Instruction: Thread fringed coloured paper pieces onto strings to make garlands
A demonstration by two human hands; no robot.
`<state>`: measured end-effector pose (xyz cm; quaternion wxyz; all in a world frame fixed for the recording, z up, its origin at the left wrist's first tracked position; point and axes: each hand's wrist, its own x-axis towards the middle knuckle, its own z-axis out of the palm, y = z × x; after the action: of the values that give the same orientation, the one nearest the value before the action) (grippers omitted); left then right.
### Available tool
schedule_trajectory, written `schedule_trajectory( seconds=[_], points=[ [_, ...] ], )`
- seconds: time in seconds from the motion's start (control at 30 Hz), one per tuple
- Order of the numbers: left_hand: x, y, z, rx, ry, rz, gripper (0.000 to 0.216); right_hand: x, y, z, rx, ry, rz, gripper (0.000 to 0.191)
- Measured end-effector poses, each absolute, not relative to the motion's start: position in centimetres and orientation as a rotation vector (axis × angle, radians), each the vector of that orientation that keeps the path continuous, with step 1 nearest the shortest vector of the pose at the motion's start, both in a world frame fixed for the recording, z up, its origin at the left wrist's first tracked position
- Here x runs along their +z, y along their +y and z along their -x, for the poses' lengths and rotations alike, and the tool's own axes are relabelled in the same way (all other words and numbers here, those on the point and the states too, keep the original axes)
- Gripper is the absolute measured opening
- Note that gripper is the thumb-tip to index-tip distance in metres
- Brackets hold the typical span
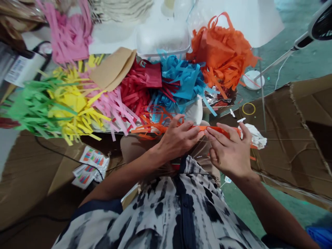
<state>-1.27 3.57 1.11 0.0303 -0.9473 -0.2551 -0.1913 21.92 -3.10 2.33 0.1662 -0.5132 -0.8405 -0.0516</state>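
Between my two hands runs an orange tissue-paper tassel (153, 129), stretched sideways over my lap at the table's edge. Its cut strips fan out to the left, and its middle is drawn into a narrow band. My left hand (178, 136) pinches that band with the fingertips. Close against it, my right hand (230, 148) presses the band with thumb and fingers, the fingertips nearly meeting those of the left. Just beyond the hands lie blue tissue tassels (181, 79) and dark red tassels (140, 83).
Green (33, 103), yellow (72, 100) and pink tissue bunches (68, 38) lie on the left. A large orange tissue pile (223, 52), a foam tray (163, 38) and brown paper pieces (111, 69) are farther back. Cardboard (290, 138) with a yellow ring (248, 108) stands right, near a fan (321, 24).
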Motion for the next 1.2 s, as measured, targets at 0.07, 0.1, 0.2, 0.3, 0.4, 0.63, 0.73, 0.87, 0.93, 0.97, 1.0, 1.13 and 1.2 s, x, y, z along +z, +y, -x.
schedule_trajectory(
  seconds=[0.07,0.1,0.2,0.3,0.4,0.63,0.73,0.87,0.93,0.97,1.0,1.13,1.2],
  points=[
    [1.1,3.5,1.9,-0.57,-0.759,2.93,0.029,2.1,-3.1,-21.7,-0.137,-2.39,1.51,0.035],
    [1.0,3.5,2.4,-0.57,-0.754,2.935,0.03,2.0,-3.0,-21.8,-0.146,-2.378,1.531,0.032],
    [1.3,3.6,4.9,-0.626,-0.803,2.951,0.028,1.9,-2.8,-22.6,-0.184,-2.33,1.508,0.027],
    [2.3,3.8,7.3,-0.69,-0.927,2.907,0.022,2.2,-2.6,-22.9,-0.184,-2.324,1.499,0.025],
    [3.4,3.7,7.5,-0.811,-1.023,2.811,0.015,2.7,-2.2,-22.4,-0.183,-2.331,1.537,0.015],
    [1.9,3.7,1.1,-0.65,-0.744,3.012,0.016,3.1,-1.3,-22.0,-0.241,-2.389,1.521,0.01],
    [1.1,4.4,0.4,-0.575,-0.837,3.031,0.021,2.9,-1.0,-22.5,-0.234,-2.415,1.481,0.012],
    [1.1,4.6,0.7,-0.591,-0.93,3.016,0.021,2.3,-0.5,-23.1,-0.225,-2.409,1.444,0.009],
    [1.0,4.6,0.8,-0.61,-0.985,3.031,0.021,1.9,-0.2,-23.3,-0.201,-2.388,1.464,0.007],
    [0.9,4.5,0.9,-0.623,-1.026,3.029,0.023,1.8,-0.1,-23.3,-0.177,-2.378,1.495,0.008],
    [0.8,4.5,1.0,-0.635,-1.082,3.014,0.026,1.8,0.0,-23.2,-0.152,-2.367,1.534,0.01],
    [0.6,4.3,1.5,-0.636,-1.289,2.927,0.026,2.2,0.3,-22.9,-0.058,-2.351,1.678,0.018],
    [0.8,4.3,1.7,-0.625,-1.336,2.91,0.023,2.5,0.5,-22.7,-0.013,-2.354,1.717,0.018]
  ],
)
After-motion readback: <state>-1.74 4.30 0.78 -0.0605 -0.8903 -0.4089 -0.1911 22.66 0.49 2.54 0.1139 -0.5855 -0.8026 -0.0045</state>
